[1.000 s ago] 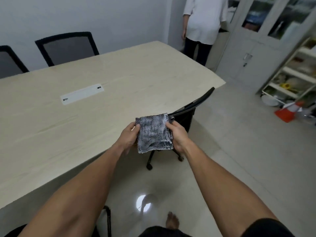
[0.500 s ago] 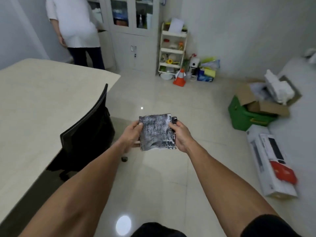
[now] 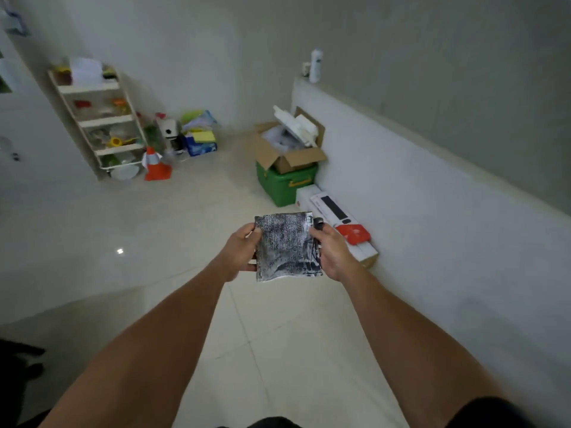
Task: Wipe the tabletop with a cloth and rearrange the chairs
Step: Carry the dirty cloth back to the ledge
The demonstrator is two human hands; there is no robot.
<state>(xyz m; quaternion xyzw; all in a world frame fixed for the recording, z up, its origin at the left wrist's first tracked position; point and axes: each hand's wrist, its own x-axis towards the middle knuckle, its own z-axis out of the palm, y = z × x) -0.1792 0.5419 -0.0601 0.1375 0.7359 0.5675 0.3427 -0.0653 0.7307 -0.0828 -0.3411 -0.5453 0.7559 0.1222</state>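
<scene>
Cloth, folded into a flat grey square, sits between both hands at chest level over the tiled floor, well away from any worktop, which is out of view. The left hand pinches its left edge with the thumb on top, and the right hand grips its right edge the same way; a two-sided hold like this probably keeps the fold neat and taut, ready to press flat for wiping. Ahead, against a low white ledge, stand a green crate with an open cardboard box on it and long white boxes just beside the right hand's line. Farther left are a shelf rack and an orange cone. Nothing blocks the hands, but the person must likely turn round to reach the worktop.
</scene>
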